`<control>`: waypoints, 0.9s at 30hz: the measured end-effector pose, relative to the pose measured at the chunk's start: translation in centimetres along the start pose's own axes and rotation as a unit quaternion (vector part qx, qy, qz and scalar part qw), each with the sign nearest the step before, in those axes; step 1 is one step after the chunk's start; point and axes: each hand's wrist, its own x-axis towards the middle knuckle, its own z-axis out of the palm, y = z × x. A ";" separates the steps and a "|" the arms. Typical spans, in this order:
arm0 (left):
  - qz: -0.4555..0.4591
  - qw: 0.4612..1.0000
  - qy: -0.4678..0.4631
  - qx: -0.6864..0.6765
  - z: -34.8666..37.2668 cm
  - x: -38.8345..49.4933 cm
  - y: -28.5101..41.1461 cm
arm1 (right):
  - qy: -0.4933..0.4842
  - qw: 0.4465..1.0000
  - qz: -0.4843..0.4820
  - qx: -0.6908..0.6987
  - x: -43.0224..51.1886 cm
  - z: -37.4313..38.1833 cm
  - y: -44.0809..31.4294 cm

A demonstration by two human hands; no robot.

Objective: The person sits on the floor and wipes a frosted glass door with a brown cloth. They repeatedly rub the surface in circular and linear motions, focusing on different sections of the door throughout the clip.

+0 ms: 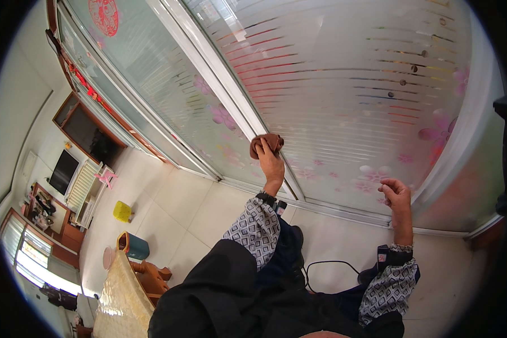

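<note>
My left hand [271, 164] presses a folded brown cloth [267, 143] against the white metal frame [232, 95] of a sliding glass door. To the right of that frame is a frosted glass panel [321, 105] with clear stripes and pink flower prints. My right hand [396, 195] is raised near the lower right of this panel, its fingers curled with nothing seen in them. Whether its fingertips touch the glass I cannot tell. Patterned sleeve covers reach down to both wrists.
The door's bottom track [346, 214] runs along the tiled floor [186, 211]. A black cable [331, 262] lies by my feet. Off to the left are a yellow stool [122, 211], a dark green bin [135, 246] and a table with a glossy cover [122, 300].
</note>
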 end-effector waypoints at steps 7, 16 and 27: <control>0.051 0.990 0.075 -0.107 -3.7 5.9 2.9 | 0.009 1.000 0.000 0.010 0.0 -0.4 0.5; 0.191 0.958 0.212 -0.023 -12.4 21.2 14.6 | 0.001 1.000 -0.012 -0.013 -0.1 -0.3 0.0; 0.045 0.959 -0.028 -0.279 0.2 4.8 2.2 | 0.010 1.000 -0.016 -0.011 0.2 -0.3 0.4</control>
